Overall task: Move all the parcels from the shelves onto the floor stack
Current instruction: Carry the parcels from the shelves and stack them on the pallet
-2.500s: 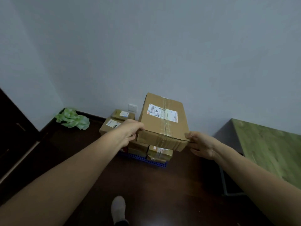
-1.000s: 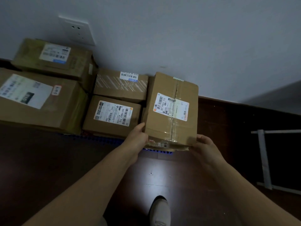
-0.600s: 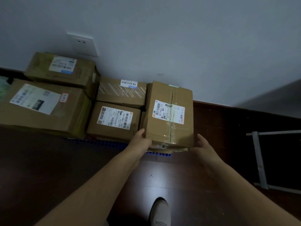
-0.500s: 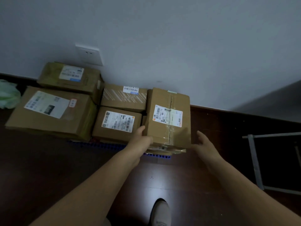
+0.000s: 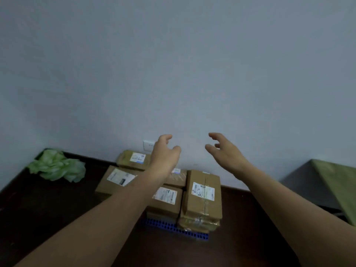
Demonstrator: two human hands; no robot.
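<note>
A brown cardboard parcel (image 5: 204, 195) with a white label lies on top of the floor stack's right end, against the wall. Beside it sit other labelled parcels: a middle one (image 5: 166, 199), a large one on the left (image 5: 117, 180) and one behind that (image 5: 133, 158). The stack rests on a blue plastic pallet (image 5: 177, 228). My left hand (image 5: 165, 153) and my right hand (image 5: 223, 151) are raised above the stack in front of the wall, fingers loosely curved, holding nothing. No shelf is in view.
A crumpled green bag (image 5: 57, 166) lies in the left corner of the dark wood floor (image 5: 48, 209). A green-topped table (image 5: 337, 182) stands at the right edge. A white wall socket (image 5: 148, 146) is behind the stack.
Both hands set the parcel on the right end of the stack, let go and rose clear of it. The view pulled back and up from the stack.
</note>
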